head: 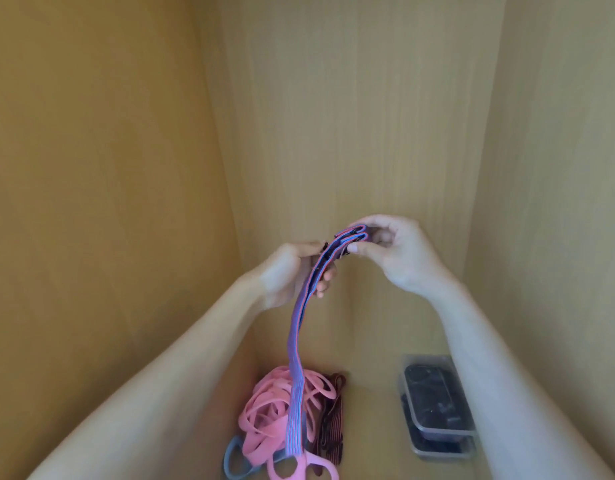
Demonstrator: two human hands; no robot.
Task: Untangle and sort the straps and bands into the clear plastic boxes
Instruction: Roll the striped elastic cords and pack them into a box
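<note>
"Fingers of the left hand (292,271) and right hand (399,254) grasp the striped strap's (295,358) folded top. Its tail hangs into the pink bands (264,410)."

"I'd lift it clear before folding more, so nothing snags."

"Counts?"

"One striped strap, one dark red strap (333,420), two clear boxes (437,454) beyond. The pink bands are too tangled to count."

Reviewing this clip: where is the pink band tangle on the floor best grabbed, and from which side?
Probably its open loop jutting out at the upper right of the pink band tangle, hooked from above: it stands clear of the heap, while the striped strap hangs across the middle.
</note>
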